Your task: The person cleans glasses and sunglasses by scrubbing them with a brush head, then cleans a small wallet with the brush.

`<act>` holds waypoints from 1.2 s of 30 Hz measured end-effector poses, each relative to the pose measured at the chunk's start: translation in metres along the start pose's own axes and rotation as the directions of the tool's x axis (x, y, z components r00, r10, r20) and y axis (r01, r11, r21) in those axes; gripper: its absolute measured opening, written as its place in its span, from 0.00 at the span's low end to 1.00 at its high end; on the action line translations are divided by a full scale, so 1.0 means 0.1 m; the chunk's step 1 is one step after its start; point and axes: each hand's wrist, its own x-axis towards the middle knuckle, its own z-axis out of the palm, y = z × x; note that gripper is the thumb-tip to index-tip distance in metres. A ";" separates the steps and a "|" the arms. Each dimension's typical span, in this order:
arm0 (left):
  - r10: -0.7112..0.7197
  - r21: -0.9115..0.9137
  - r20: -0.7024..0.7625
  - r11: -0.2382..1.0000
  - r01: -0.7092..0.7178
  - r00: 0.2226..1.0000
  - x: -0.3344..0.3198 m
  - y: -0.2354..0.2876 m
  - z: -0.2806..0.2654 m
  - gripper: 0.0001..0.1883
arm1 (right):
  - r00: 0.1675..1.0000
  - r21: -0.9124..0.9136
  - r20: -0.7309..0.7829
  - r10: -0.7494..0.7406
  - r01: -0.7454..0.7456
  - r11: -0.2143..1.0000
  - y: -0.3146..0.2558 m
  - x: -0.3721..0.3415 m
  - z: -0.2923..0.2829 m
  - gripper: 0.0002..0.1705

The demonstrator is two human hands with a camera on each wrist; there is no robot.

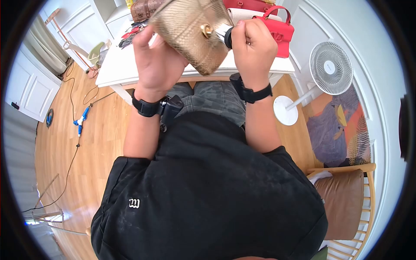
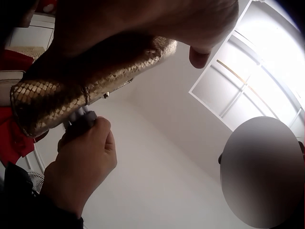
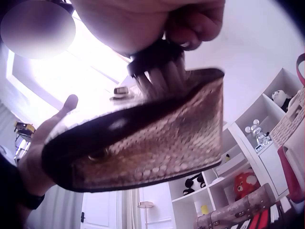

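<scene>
A gold handbag (image 1: 190,32) with a snakeskin-like texture and a gold clasp (image 1: 207,30) is held up, tilted, above the near side of the table. My left hand (image 1: 160,65) supports it from behind at its left side; the thumb stands out from the bag, and the other fingers are hidden behind it. In my right hand (image 1: 255,45) is a brush (image 3: 155,62) with a black body and pale bristles. My fingers grip its body, and the bristles meet the bag's front beside the clasp.
On the white table (image 1: 115,71) are a red handbag (image 1: 282,39), a brown case (image 1: 145,9) and a pile of small dark and red items (image 1: 130,34). A white fan (image 1: 331,67) stands at right. A cable with a blue-and-white connector (image 1: 81,118) lies on the floor at left.
</scene>
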 end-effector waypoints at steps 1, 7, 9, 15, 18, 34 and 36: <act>0.024 -0.077 -0.017 0.997 -0.025 1.000 0.00 0.05 0.01 0.52 | 1.000 0.001 0.001 -0.001 0.001 1.000 -0.01 0.02 -0.02 0.13; 0.084 -0.198 -0.044 0.976 -0.091 0.995 0.04 0.03 0.06 0.49 | 0.969 0.251 0.248 0.020 -0.084 0.964 -0.28 -0.03 -0.01 0.14; 0.067 -0.202 -0.017 0.977 -0.069 0.998 0.06 0.03 0.04 0.50 | 0.974 0.308 0.227 0.015 -0.086 0.947 -0.31 -0.02 0.00 0.13; -0.092 -0.402 0.223 0.898 0.177 0.971 0.11 -0.04 -0.16 0.53 | 0.994 -0.047 -0.096 -0.052 0.048 0.998 0.14 0.00 0.02 0.11; -0.155 -0.292 0.216 0.932 0.215 0.964 0.16 -0.09 -0.22 0.45 | 0.993 0.184 0.028 0.113 -0.116 0.976 0.10 -0.05 0.12 0.13; 0.306 0.914 -0.149 -0.320 0.249 0.940 0.27 0.84 -0.69 0.15 | 0.613 -0.416 0.389 0.688 -0.549 0.725 1.11 -0.27 0.31 0.28; 0.256 0.808 -0.343 -0.410 0.423 0.904 0.35 1.03 -0.60 0.16 | 0.639 -0.417 0.384 0.667 -0.525 0.742 1.14 -0.20 0.36 0.27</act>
